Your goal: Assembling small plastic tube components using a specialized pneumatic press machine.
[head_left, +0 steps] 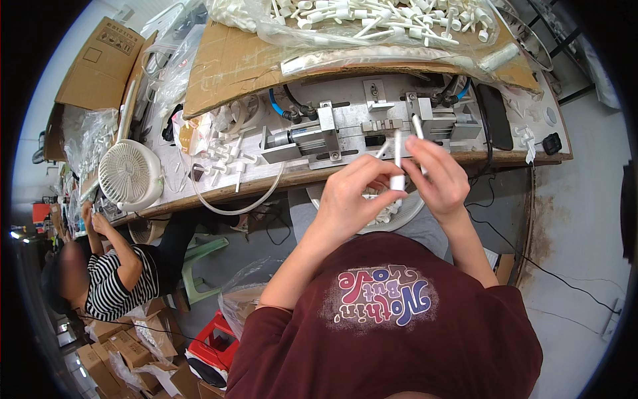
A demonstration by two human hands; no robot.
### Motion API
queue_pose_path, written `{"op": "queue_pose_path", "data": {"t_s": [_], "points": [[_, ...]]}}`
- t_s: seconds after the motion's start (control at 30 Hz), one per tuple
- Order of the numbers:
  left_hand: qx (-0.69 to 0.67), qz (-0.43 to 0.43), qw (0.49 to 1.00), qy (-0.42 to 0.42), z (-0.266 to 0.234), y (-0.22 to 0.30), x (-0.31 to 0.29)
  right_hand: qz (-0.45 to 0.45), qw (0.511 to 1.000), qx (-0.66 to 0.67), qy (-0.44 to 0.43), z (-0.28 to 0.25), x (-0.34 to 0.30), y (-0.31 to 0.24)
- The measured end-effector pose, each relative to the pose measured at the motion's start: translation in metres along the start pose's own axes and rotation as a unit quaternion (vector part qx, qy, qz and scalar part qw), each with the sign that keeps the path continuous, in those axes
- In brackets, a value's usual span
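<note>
Above the front edge of the bench, my left hand [355, 199] is closed on a white plastic stem with a cap-like end [397, 181], thumb and fingers pinching its wider lower part. A second thin white piece sticks up by those fingers. My right hand [438, 176] is close beside it, fingers curled round another white plastic stem [417, 125] that points up toward the fixture. Just beyond both hands is a metal clamping fixture [382, 125] with a cylinder on each side. Below them, partly hidden, a white basket [415, 211] with small white parts rests at my lap.
A cardboard sheet [232, 73] bears a heap of white stemmed parts [372, 16] behind the fixture. Loose white parts [229, 156], a clear hose [242, 211] and a white fan [129, 174] are to the left. A dark phone [495, 116] lies right. Another person [123, 279] sits at far left.
</note>
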State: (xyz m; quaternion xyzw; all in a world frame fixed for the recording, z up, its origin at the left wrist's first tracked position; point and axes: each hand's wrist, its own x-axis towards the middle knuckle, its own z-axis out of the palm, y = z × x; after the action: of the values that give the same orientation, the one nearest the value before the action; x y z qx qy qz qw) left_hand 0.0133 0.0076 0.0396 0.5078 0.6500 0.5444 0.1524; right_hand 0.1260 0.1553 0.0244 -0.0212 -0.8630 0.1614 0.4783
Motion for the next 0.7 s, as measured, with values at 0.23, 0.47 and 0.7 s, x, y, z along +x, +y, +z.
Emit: {"op": "queue_pose_path", "data": {"t_s": [0.23,0.47,0.7], "points": [[0.311,0.086,0.944,0.065,0.012,-0.051,-0.001,0.126,0.989,0.078,-0.004,-0.008,-0.003,-0.003],[0.402,0.104,0.909,0.017,0.020,-0.060,0.017,0.137,0.988,0.063,-0.027,-0.007,-0.011,-0.003],[0.422,0.091,0.902,-0.011,0.022,-0.057,0.021,0.220,0.943,0.234,0.089,0.007,-0.018,-0.015]]}}
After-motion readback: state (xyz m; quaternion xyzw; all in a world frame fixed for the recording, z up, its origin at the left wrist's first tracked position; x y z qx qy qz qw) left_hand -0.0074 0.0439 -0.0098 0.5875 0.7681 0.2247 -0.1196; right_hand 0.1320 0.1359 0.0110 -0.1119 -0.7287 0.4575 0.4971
